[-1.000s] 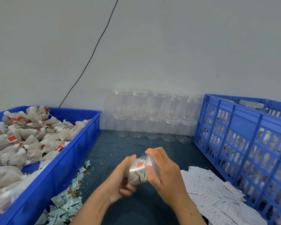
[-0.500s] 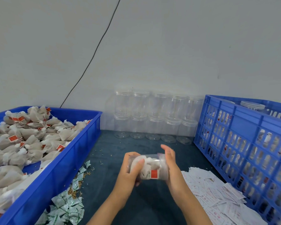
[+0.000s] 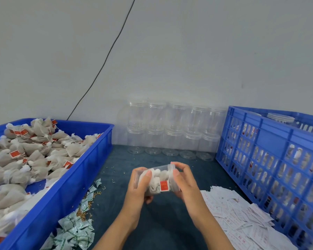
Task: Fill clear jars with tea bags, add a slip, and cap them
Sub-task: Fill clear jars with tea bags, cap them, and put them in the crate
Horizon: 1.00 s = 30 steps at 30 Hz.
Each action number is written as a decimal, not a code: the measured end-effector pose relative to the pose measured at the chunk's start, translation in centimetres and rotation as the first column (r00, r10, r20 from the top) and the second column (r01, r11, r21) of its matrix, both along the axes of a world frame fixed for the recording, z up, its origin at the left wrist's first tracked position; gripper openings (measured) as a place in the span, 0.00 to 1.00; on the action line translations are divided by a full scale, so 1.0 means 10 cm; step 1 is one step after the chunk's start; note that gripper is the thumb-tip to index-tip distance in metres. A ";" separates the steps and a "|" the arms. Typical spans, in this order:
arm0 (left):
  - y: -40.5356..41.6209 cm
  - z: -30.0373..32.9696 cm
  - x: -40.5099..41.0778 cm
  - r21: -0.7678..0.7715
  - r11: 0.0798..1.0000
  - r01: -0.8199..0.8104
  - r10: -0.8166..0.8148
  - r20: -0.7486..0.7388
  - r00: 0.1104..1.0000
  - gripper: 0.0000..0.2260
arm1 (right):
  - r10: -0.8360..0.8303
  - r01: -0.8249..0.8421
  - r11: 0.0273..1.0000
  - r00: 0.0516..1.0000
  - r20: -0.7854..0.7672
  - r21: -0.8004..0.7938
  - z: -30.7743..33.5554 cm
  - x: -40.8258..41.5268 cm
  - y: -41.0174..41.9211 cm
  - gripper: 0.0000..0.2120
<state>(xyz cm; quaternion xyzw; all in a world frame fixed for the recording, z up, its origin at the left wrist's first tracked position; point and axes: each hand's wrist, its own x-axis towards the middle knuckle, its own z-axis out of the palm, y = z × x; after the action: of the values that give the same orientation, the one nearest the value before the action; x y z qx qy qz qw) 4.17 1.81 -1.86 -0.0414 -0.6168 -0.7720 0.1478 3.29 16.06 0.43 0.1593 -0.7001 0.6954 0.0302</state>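
Observation:
A clear jar (image 3: 161,179) packed with white tea bags and a red tag lies on its side above the dark table. My left hand (image 3: 140,188) grips its base end, thumb over the wall. My right hand (image 3: 183,179) curls round the clear lid (image 3: 172,168) at the jar's right end. Loose tea bags (image 3: 31,156) fill the blue tray (image 3: 76,179) at the left. White paper slips (image 3: 237,221) lie in a heap at the right.
Two stacked rows of empty capped clear jars (image 3: 172,130) stand against the back wall. A blue slotted crate (image 3: 271,156) with filled jars stands at the right. Small green-and-white sachets (image 3: 74,230) and crumbs lie by the tray. A black cable runs down the wall.
The jar has turned in my hands from end-on to lying sideways, its red tag now facing me. My right hand has shifted from the jar's body to the lid end.

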 end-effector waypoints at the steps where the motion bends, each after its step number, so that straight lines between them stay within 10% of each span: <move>1: -0.01 0.00 0.01 -0.034 0.999 -0.010 0.009 -0.018 1.000 0.17 | -0.060 0.060 0.994 0.998 0.005 0.089 -0.06 -0.01 0.02 0.15; 4: 0.01 -0.02 0.02 -0.064 0.998 -0.028 0.025 -0.047 0.999 0.14 | -0.052 0.032 0.972 0.996 0.079 0.233 -0.03 -0.02 -0.02 0.23; 9: 0.03 0.01 0.01 0.023 0.999 -0.044 0.044 0.005 0.999 0.21 | 0.144 -0.141 0.989 0.985 -0.095 0.038 0.05 0.04 -0.01 0.16; 30: 0.02 -0.15 -0.11 -0.102 0.973 -0.205 0.186 -0.170 0.968 0.11 | -0.012 0.016 1.000 0.979 0.203 -0.017 0.26 0.02 -0.01 0.11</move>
<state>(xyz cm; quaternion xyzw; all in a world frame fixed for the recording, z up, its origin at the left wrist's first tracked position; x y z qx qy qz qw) 3.06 2.04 -3.34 -0.0507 -0.6490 -0.7097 0.2695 3.53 15.95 2.98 0.0825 -0.6940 0.7143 -0.0351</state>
